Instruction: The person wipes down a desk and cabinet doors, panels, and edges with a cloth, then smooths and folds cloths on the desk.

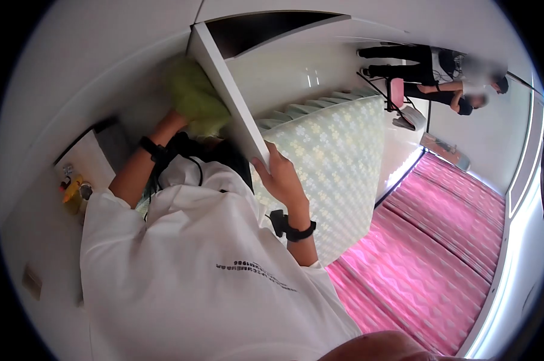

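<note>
the cloth [196,90] is bunched along the left side of the board [236,99], about midway between its far end and its near end. the left hand [178,117] runs in under it and is mostly covered, so i cannot tell how far its grip is closed. the right hand [278,177] has its grip curled round the board's near end, thumb on the left side of the edge, with nothing else visible in it.

to do this well, i'd let the right hand steady the board without twisting it, and spread the cloth so the whole left palm backs it; a loose wad would probably bunch at the far corner, where space looks tight. the left wrist should stay low, since its band [156,149] could catch the cloth.

the dark panel [272,30] meets the board at its far end and likely limits reach there. the flowered cover [323,174] spreads close by on the board's right, so right-hand elbow room seems modest. beyond it hang the pink curtains [431,222]. a chair [395,93] and a bag [409,118] sit near two people [425,57], well apart from the work. a yellow thing [73,195] is off left.
</note>
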Motion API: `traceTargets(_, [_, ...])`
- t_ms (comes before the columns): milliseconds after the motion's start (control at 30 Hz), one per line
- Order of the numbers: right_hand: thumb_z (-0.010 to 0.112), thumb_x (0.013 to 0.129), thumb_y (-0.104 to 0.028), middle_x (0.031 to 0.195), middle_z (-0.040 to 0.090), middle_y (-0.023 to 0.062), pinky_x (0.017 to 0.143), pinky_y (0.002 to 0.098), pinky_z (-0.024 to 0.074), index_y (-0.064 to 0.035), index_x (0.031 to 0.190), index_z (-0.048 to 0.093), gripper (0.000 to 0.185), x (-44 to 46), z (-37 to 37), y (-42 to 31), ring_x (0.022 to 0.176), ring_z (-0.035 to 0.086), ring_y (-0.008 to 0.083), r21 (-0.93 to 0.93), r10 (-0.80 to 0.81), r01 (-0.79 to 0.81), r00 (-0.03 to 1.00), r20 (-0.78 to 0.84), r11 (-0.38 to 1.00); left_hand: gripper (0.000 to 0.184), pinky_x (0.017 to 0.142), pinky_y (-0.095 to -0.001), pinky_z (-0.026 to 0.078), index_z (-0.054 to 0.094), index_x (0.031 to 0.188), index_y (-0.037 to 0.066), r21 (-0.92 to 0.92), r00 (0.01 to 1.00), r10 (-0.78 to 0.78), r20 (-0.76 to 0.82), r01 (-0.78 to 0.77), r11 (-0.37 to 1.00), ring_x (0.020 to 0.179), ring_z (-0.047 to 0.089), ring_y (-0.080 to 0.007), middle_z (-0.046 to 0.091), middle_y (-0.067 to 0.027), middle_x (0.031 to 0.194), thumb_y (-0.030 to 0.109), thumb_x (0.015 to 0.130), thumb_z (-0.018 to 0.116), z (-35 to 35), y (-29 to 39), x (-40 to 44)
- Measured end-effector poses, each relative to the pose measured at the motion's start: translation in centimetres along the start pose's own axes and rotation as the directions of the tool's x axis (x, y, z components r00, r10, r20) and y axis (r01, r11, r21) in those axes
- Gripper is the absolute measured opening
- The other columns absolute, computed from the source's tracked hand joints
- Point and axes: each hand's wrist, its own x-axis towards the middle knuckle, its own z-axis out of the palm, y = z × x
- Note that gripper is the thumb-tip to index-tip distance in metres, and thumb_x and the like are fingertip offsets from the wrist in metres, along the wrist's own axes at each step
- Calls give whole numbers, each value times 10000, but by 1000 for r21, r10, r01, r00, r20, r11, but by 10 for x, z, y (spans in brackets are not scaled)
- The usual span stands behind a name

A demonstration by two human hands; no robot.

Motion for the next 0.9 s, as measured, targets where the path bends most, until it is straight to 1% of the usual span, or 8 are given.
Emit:
traceTargets(167, [604, 926, -200, 867, 659, 256, 687, 469, 511, -19, 1188, 525, 328, 6, 10, 10, 790, 640, 445, -34, -79, 74, 985, -152, 997, 162, 826, -444, 486, 658, 880, 65, 193, 956, 29, 291, -88, 977, 938, 609, -329, 639, -153, 1028, 145, 741, 635, 12, -5, 8])
traceTargets(333, [611, 897, -165, 879, 662, 215, 645, 474, 513, -51, 1173, 536, 308, 4, 17, 9, 749, 634, 426, -73, -101, 89, 975, -199, 993, 196, 742, -449, 503, 661, 876, 59, 270, 801, 80, 593, -292, 918, 848, 635, -338, 659, -176, 939, 222, 775, 619, -5, 14, 37])
traceTargets(533, [604, 901, -167, 872, 666, 204, 645, 466, 516, -59, 1175, 532, 304, 2, 26, 1, 741, 644, 412, -64, -79, 67, 976, -204, 996, 205, 546, -459, 479, 655, 806, 44, 47, 882, 397, 255, -422, 905, 648, 639, -339, 653, -177, 735, 239, 760, 611, -88, 101, 62])
traceTargets(600, [599, 897, -155, 905, 668, 175, 644, 460, 519, -72, 1174, 532, 296, 3, 27, -7, 746, 648, 391, -77, -95, 80, 971, -218, 994, 197, 528, -466, 474, 654, 776, 41, 103, 923, 152, 353, -200, 974, 582, 623, -341, 655, -164, 693, 230, 749, 605, -76, 91, 62])
traceTargets(667, [596, 897, -149, 914, 668, 164, 638, 459, 520, -72, 1162, 534, 283, 1, 28, -11, 743, 649, 383, -56, -60, 49, 974, -218, 997, 238, 652, -442, 521, 686, 914, 40, 279, 771, 144, 620, -388, 879, 749, 665, -334, 695, -170, 873, 228, 778, 633, -48, 52, 51])
traceTargets(700, [596, 897, -149, 914, 668, 164, 638, 459, 520, -72, 1162, 534, 283, 1, 28, -11, 743, 649, 383, -54, -60, 50, 974, -218, 997, 272, 808, -411, 486, 674, 1010, 58, 112, 730, -50, 682, -37, 993, 941, 618, -302, 663, -140, 1047, 242, 810, 662, -29, 22, 34])
traceTargets(733, [597, 897, -148, 911, 667, 164, 634, 459, 520, -70, 1158, 535, 280, 1, 30, -11, 740, 649, 382, -53, -68, 57, 971, -227, 997, 320, 964, -380, 451, 663, 1106, 77, -3, 656, -242, 715, 348, 937, 1133, 571, -269, 630, -110, 1222, 256, 843, 690, -10, -8, 18])
traceTargets(900, [595, 900, -145, 901, 666, 163, 628, 459, 519, -68, 1160, 531, 279, 0, 34, -10, 736, 648, 380, -56, -95, 83, 963, -253, 995, 331, 979, -380, 443, 655, 1135, 79, -161, 681, 67, 729, 75, 984, 1141, 567, -270, 622, -108, 1241, 257, 856, 679, -29, 35, 32])
